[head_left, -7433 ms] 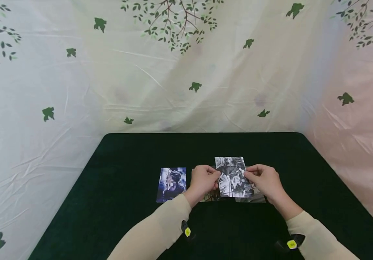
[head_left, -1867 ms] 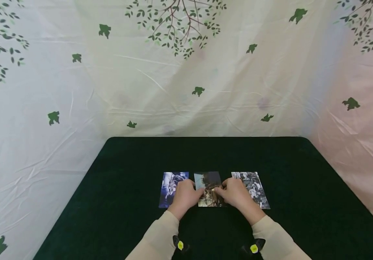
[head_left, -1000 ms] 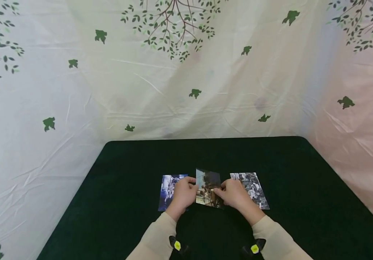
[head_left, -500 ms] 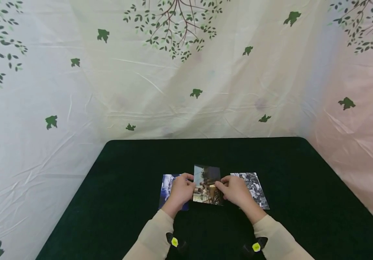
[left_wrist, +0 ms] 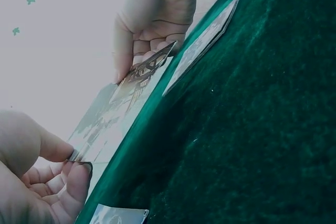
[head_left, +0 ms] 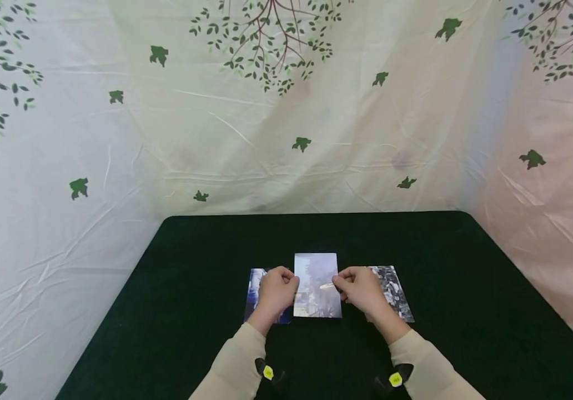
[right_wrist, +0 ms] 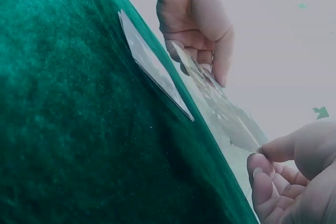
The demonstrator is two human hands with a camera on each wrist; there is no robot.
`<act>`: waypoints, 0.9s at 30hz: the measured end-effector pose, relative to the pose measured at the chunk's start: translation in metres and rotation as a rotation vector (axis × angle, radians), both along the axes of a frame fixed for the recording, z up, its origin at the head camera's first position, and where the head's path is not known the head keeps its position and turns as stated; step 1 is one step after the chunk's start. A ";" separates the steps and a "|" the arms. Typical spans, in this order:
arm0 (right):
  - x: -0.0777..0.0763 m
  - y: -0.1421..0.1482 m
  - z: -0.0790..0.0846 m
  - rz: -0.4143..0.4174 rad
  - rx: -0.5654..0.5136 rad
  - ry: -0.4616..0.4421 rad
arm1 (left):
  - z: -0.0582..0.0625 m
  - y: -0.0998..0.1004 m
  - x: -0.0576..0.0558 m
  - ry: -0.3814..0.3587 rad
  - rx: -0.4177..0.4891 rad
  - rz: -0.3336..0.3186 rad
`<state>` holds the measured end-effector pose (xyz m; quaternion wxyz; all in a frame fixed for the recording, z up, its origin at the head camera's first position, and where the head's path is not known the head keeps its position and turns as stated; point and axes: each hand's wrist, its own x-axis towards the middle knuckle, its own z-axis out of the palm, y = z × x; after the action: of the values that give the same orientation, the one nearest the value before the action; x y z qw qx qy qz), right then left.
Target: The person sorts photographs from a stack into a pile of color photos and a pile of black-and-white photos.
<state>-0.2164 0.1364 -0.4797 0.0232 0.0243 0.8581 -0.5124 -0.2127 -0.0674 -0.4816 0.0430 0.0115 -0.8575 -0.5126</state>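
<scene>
Both hands hold up a photo print [head_left: 315,286] between them, above the middle of the dark green table. Pale glare washes over its picture in the head view; the left wrist view shows brown and light patches on the print [left_wrist: 131,98]. My left hand [head_left: 276,291] pinches its left edge between thumb and fingers. At the right edge, my right hand [head_left: 363,291] pinches it the same way. Partly behind the left hand lies a blue-toned photo [head_left: 253,294]. A black-and-white photo [head_left: 395,294] lies on the right, partly covered by the right hand.
The dark green cloth-covered table [head_left: 206,250] has rounded far corners. Behind it hangs a pale curtain [head_left: 246,139] printed with leaves and branches. In the left wrist view, the right-hand photo [left_wrist: 205,40] shows a layered edge, like stacked prints.
Earlier both hands held the black-and-white photo, which now lies on the right. Since then they have lifted the middle print off the table and tilted it, so glare covers its picture.
</scene>
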 end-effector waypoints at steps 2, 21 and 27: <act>0.001 0.000 0.000 0.001 -0.011 0.001 | 0.001 0.000 0.000 0.009 -0.027 0.008; 0.002 -0.040 0.000 -0.024 -0.099 0.101 | 0.017 -0.045 -0.003 0.004 -0.122 -0.032; 0.006 -0.071 -0.006 -0.005 -0.139 0.077 | 0.014 -0.076 0.000 -0.036 -0.237 -0.025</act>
<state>-0.2100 0.0650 -0.4857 -0.0093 0.0050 0.8205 -0.5715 -0.2128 -0.1436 -0.4674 0.0221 0.0046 -0.9127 -0.4079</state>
